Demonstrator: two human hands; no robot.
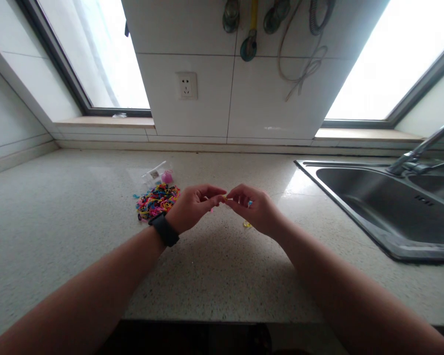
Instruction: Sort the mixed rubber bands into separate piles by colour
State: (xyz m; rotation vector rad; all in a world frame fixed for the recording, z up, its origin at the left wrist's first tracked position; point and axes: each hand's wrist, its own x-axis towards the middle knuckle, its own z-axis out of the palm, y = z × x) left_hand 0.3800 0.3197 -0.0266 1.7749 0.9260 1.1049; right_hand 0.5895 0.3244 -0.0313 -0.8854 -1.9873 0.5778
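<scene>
Tiny yellowish piece (224, 197) over speckled pale counter (214, 281), pinched in fingertips of left hand (192, 203) and right hand (258, 209). Step seemingly fine two-handed working; next move calls for steady pinch. Multicoloured small-band pile (157, 201) at nine o'clock.

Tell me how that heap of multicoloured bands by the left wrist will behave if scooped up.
The heap of multicoloured bands will probably be floppy, as its thin strands bend every way. It looks light, being small, slender pieces. Stray bands might drop off, since some poke loosely from its edge.
</scene>
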